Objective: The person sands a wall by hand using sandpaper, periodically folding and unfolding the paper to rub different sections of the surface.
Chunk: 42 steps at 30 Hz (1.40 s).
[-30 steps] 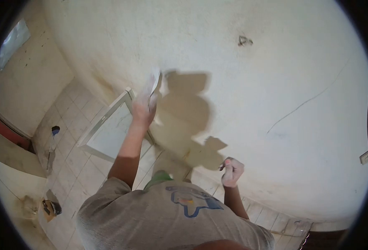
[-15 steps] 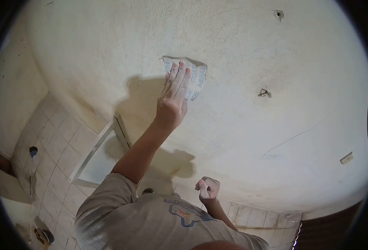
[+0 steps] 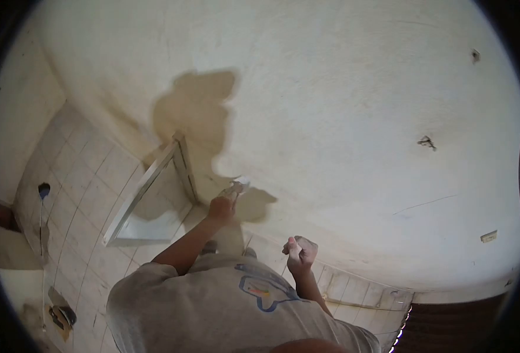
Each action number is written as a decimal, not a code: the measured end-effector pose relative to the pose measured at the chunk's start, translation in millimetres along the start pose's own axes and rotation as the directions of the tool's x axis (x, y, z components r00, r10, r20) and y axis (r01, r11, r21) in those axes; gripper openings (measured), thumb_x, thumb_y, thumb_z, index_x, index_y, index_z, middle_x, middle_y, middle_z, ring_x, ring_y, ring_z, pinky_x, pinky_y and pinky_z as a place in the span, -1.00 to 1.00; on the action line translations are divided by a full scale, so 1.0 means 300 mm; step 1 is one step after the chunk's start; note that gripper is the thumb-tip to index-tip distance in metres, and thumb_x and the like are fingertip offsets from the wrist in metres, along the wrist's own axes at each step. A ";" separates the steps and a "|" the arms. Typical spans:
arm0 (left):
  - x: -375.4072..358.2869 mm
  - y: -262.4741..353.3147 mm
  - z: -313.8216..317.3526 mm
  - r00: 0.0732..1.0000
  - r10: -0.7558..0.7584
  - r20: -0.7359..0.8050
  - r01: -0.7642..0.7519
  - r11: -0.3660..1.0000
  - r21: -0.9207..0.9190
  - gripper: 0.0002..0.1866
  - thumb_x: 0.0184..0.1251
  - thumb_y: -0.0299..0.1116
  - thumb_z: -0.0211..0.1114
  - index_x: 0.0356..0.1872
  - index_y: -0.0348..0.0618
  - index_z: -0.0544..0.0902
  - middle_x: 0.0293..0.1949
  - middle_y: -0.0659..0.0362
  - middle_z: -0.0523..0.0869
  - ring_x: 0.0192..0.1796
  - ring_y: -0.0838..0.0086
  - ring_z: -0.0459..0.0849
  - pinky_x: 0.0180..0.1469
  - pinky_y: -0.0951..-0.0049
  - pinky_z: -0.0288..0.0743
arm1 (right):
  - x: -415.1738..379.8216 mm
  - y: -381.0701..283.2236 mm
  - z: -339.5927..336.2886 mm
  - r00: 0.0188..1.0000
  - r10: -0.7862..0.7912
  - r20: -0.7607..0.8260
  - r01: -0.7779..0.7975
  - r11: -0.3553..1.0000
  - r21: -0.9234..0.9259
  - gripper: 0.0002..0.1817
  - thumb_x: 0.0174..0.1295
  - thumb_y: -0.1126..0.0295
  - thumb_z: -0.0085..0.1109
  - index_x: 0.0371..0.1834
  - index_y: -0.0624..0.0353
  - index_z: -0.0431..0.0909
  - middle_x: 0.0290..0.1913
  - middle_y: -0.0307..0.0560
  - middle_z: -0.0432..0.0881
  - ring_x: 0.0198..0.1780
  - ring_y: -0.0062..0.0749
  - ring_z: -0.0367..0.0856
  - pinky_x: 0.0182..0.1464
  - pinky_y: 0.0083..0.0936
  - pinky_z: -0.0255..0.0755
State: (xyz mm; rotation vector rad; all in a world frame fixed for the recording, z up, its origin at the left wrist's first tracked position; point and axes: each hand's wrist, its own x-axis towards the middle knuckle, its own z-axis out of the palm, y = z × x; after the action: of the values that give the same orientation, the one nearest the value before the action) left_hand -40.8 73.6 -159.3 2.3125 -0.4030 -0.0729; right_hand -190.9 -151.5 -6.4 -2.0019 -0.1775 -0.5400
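My left hand (image 3: 232, 194) is low on the pale wall, its dusty fingers on a piece of sandpaper (image 3: 243, 180). Only a small, bright edge of the sheet shows past the fingers. To the right, in front of my shirt, my right hand (image 3: 302, 252) is closed in a dusty fist away from the wall (image 3: 342, 153). Whether anything is inside that fist is hidden.
A white-framed panel (image 3: 144, 197) stands left of my left arm. Tiled floor (image 3: 83, 217) lies beyond it, with a dark object (image 3: 63, 316) at lower left. The wall has two holes (image 3: 427, 143), a crack and a small outlet plate (image 3: 489, 236). A dark slatted surface (image 3: 448, 326) is at lower right.
My left hand has swept down the wall with the sandpaper, from the upper middle to near the wall's foot. My right hand remains closed and has shifted slightly. The view has turned a little.
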 end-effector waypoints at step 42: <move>-0.072 0.152 -0.040 0.913 0.022 0.407 0.247 0.765 -0.595 -0.67 0.44 -0.40 0.33 0.15 -0.31 0.63 0.02 0.13 0.75 0.08 0.48 0.66 0.18 0.37 0.51 | -0.085 0.165 0.023 0.860 0.432 0.270 -0.465 0.883 0.067 -0.57 0.37 0.42 0.26 0.28 0.22 0.46 0.06 -0.07 0.69 -0.02 -0.42 0.69 -0.08 -0.53 0.52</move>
State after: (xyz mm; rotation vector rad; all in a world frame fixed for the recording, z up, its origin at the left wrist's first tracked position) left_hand -71.1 59.0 -120.1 1.6216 -0.3598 -0.6520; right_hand -194.3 -166.5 -60.4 -1.8919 0.1053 0.0245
